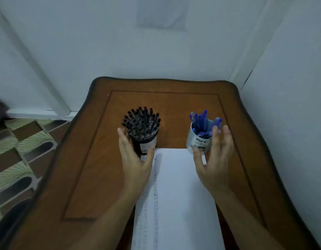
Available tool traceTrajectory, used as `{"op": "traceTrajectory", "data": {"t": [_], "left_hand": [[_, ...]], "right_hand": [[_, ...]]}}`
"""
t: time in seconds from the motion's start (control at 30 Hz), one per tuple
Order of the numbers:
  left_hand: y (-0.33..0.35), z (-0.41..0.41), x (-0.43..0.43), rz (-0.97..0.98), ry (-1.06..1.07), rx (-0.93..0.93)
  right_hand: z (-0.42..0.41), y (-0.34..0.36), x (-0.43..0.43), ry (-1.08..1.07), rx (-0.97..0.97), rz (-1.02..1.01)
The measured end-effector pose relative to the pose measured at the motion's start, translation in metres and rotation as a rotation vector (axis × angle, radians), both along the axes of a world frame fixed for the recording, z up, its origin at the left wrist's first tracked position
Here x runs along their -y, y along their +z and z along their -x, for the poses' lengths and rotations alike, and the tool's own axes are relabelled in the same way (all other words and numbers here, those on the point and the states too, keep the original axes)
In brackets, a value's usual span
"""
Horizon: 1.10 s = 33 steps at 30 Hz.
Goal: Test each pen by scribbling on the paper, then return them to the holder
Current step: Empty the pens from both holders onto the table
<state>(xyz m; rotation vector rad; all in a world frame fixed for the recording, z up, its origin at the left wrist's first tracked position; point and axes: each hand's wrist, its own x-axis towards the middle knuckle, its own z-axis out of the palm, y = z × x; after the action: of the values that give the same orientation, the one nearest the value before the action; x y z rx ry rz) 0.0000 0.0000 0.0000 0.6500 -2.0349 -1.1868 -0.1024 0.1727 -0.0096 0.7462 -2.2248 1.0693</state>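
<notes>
A black holder (144, 141) packed with several black-capped pens (140, 120) stands mid-table on the left. A silver cup (196, 139) with several blue pens (201, 121) stands to its right. A white sheet of paper (181, 195) lies in front of both and reaches the near edge. My left hand (136, 159) cups the black holder, with straight fingers along its left side and the thumb against its lower right. My right hand (215, 163) flanks the silver cup, thumb at its lower front and spread fingers by its right side. Neither hand holds a pen.
The brown wooden table (94, 168) has a dark raised rim and stands in a corner of white walls (156, 56). A patterned floor (21, 150) shows to the left. A column of faint print runs down the paper's left part.
</notes>
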Motion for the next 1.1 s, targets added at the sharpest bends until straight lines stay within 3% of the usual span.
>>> {"op": "traceTrajectory", "data": {"t": [0.2, 0.27, 0.6, 0.83, 1.0, 1.1], "left_hand": [[-0.022, 0.015, 0.006, -0.091, 0.132, -0.092], [-0.022, 0.015, 0.006, -0.1, 0.138, -0.118], [-0.021, 0.003, 0.007, -0.137, 0.065, -0.07], [-0.023, 0.002, 0.008, -0.135, 0.061, -0.076], [-0.022, 0.003, 0.007, -0.116, 0.073, -0.071], [-0.022, 0.002, 0.007, -0.111, 0.079, -0.078]], "right_hand": [[0.015, -0.025, 0.006, 0.015, 0.416, 0.371], [0.018, -0.027, 0.009, 0.07, 0.477, 0.45], [0.016, -0.017, 0.008, 0.235, 0.657, 0.501], [0.023, -0.001, -0.018, 0.249, 0.512, 0.174], [0.03, 0.008, -0.04, 0.044, 0.18, -0.36], [0.029, 0.012, -0.054, 0.015, -0.003, -0.578]]}}
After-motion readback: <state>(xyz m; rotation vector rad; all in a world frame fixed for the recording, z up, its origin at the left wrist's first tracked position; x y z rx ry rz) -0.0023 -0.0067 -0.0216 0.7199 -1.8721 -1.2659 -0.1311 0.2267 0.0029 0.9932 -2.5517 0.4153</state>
